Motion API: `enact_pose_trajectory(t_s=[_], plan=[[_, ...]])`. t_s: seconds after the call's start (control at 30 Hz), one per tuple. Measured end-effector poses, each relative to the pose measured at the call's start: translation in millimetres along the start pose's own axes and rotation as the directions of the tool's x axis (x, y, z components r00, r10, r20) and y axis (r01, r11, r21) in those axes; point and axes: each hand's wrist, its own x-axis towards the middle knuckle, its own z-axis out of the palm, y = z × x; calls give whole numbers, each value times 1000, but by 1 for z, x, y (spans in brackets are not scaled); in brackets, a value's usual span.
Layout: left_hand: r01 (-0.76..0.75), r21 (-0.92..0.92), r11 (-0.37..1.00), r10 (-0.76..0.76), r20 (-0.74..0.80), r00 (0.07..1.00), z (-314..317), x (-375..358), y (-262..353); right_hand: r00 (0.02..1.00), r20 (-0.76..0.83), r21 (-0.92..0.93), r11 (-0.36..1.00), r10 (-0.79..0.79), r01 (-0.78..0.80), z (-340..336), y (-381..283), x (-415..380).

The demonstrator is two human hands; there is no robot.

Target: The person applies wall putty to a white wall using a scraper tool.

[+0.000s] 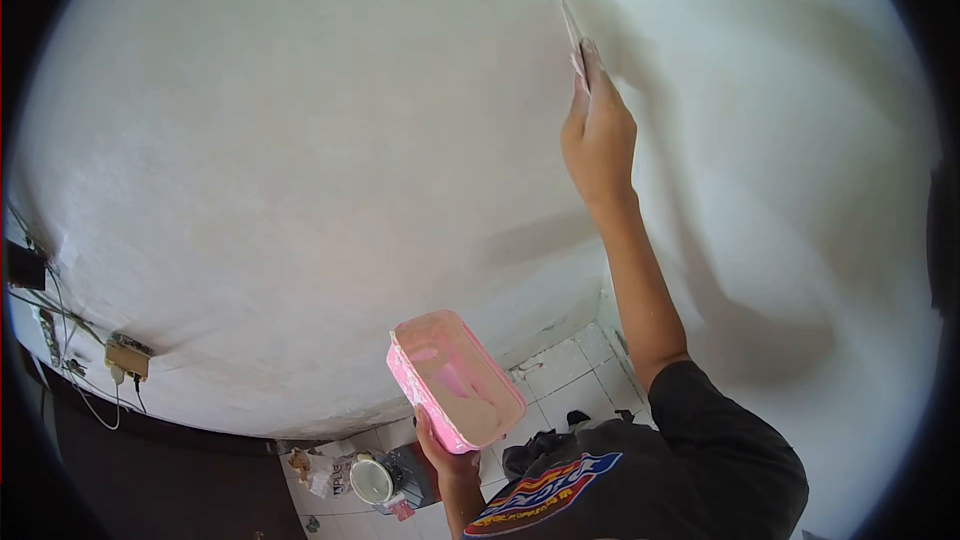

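Right hand (598,130) grips a scraper (573,32), blade upright against the wall (300,140) corner, well above the pink tray (455,380) clasped from beneath by the left hand (440,445).

Socket box (127,357): at 8 o'clock on the wall, wires trailing left and down.
Paint can (371,480): at 6 o'clock on the tiled floor (560,380), lid off.
Crumpled paper (318,470): just beside the can, at its 9 o'clock.
Dark cloth (530,452): on the tiles, at the can's 3 o'clock.
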Motion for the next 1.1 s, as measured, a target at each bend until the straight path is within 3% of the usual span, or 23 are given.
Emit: enact_pose_trajectory(t_s=[0.07, 0.13, 0.17, 0.23, 0.33, 0.4, 0.53, 0.6, 0.63, 0.7, 0.73, 0.77, 0.8, 0.83, 0.87, 0.93, 1.1], plan=[[-6, 30, 1000, 6, -1, 1000, 11, -6, 4, 998, -6, -66, 996, 58, -58, 6, -1, -1], [-24, 149, 989, 13, 73, 997, 18, -11, 8, 975, 219, -250, 968, 44, 13, 22, -17, -30], [-26, 145, 989, 15, 74, 997, 19, -9, 9, 975, 219, -249, 968, 39, 17, 20, -27, -41], [27, 70, 997, -29, 29, 999, 17, -10, 9, 926, 365, -32, 993, -95, 115, 14, -40, -61], [-70, 93, 993, 69, 13, 998, -11, 4, -6, 966, 240, 62, 994, -98, 86, -3, -22, -40], [-62, 34, 997, 62, 8, 998, -6, 0, -5, 996, 52, -21, 997, -79, 80, -12, -5, -9], [-73, -36, 997, 73, -5, 997, 6, -8, -2, 1000, 20, -45, 999, -5, 6, 2, 2, -4], [-74, -125, 989, 72, -19, 997, 29, -16, 5, 971, 158, -160, 966, -179, 204, 10, 3, -43], [-63, -207, 976, 60, -22, 998, 38, -17, 7, 968, 171, -146, 966, -186, 212, 5, -7, -53], [-89, -183, 979, 93, 14, 996, 37, -19, 11, 874, 486, 260, 955, -1, -143, -8, -29, -72], [-109, -153, 982, 121, 70, 990, 36, -20, 13, 864, 503, 265, 953, -5, -149, -11, -33, -79], [-133, -163, 978, 149, 93, 984, 44, -22, 8, 786, 595, 331, 838, 172, -434, -21, -24, -86], [-137, -171, 976, 150, 65, 987, 44, -22, 10, 644, 699, 339, 649, 311, -681, -25, -24, -91], [-134, -196, 971, 156, 97, 983, 43, -22, 13, 546, 760, 399, 409, 354, -821, -24, -25, -98], [-136, -220, 966, 167, 130, 977, 44, -21, 13, 525, 778, 381, 405, 345, -831, -26, -26, -104], [-160, -208, 965, 185, 108, 977, 47, -22, 18, 476, 798, 487, 70, 369, -871, -31, -35, -115], [-206, -198, 958, 227, 91, 970, 50, -26, 27, 444, 822, 472, 10, 356, -881, -39, -56, -146]])
